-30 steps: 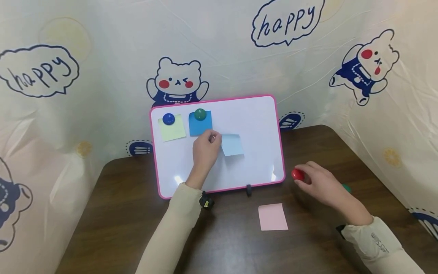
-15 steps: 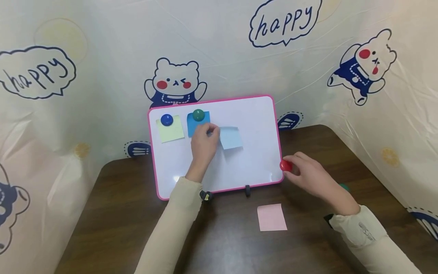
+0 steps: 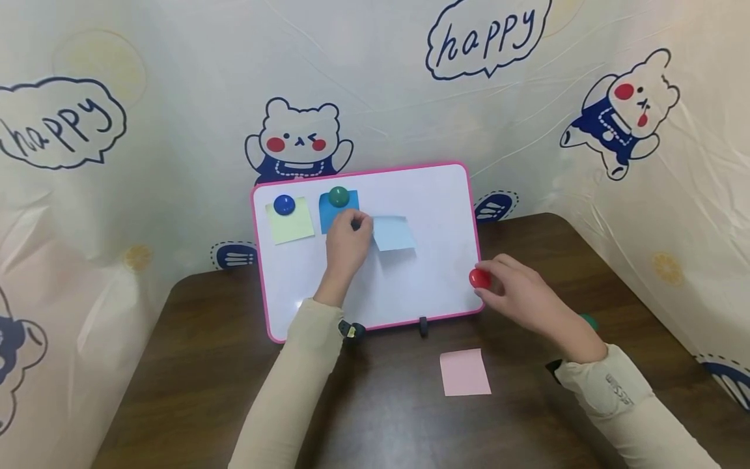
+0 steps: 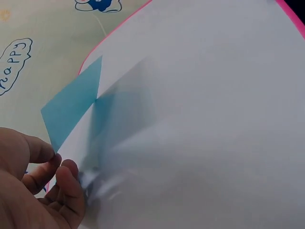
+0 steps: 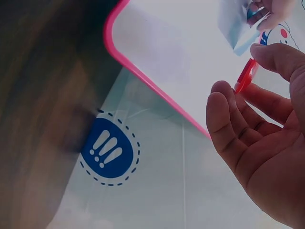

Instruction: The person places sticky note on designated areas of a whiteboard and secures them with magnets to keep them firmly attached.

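My left hand (image 3: 347, 242) pinches a light blue sticky note (image 3: 395, 233) by its left edge, in front of the pink-framed whiteboard (image 3: 428, 280). In the left wrist view, the note (image 4: 74, 105) tilts away from the board and its reflection shows on the glossy surface. My right hand (image 3: 524, 293) holds a round red magnet (image 3: 479, 279) between thumb and fingers, overlapping the board's lower right edge in the head view. The right wrist view shows the magnet (image 5: 246, 75) edge-on at the fingertips.
A blue magnet (image 3: 284, 204) sits on a pale green note (image 3: 290, 228), a green magnet (image 3: 338, 196) on a darker blue note (image 3: 330, 218). On the table (image 3: 387, 404) lie a pink note (image 3: 465, 372) and another green magnet (image 3: 589, 321), partly behind the right hand.
The left hand has raised the light blue note slightly up the board. My right hand has carried the red magnet left and a little upward, from beside the board to its right edge.
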A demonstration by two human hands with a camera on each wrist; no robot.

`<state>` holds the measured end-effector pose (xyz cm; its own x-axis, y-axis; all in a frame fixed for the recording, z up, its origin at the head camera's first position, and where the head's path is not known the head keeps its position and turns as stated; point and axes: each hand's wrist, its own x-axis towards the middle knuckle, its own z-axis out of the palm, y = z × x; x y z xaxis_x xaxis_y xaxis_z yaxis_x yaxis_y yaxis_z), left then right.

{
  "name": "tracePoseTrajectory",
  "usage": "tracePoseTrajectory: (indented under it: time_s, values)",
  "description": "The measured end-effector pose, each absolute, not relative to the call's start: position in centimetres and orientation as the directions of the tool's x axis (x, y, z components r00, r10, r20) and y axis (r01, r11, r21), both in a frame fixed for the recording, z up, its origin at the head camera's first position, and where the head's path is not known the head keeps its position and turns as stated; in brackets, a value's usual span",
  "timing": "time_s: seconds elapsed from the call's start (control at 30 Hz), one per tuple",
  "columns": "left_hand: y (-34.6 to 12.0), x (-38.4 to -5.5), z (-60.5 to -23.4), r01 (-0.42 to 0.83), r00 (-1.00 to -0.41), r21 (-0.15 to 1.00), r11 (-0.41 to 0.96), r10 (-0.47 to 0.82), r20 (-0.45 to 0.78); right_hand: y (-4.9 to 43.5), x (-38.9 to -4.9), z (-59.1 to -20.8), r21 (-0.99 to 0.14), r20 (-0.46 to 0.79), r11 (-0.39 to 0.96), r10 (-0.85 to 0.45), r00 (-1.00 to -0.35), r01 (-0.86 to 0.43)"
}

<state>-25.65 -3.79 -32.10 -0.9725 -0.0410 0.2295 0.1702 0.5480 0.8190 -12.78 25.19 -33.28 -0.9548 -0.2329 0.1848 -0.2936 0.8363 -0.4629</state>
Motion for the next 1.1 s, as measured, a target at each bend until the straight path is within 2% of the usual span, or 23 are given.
tracePoseTrajectory:
  time_s: [0.67, 1.1]
  values:
    - [-3.1, -27.3, -31.0, 0.175, -0.977, 0.852, 0.494, -0.019, 0.212, 22.3, -14.4, -31.7, -0.439, 0.221, 0.822, -0.292, -0.931, -0.362]
    - [-2.6, -28.0, -30.5, 0.201, -0.971, 0.857, 0.475, -0.016, 0.237, 19.4, -16.8, -29.3, -0.394, 0.298, 0.79, -0.374, -0.878, -0.47]
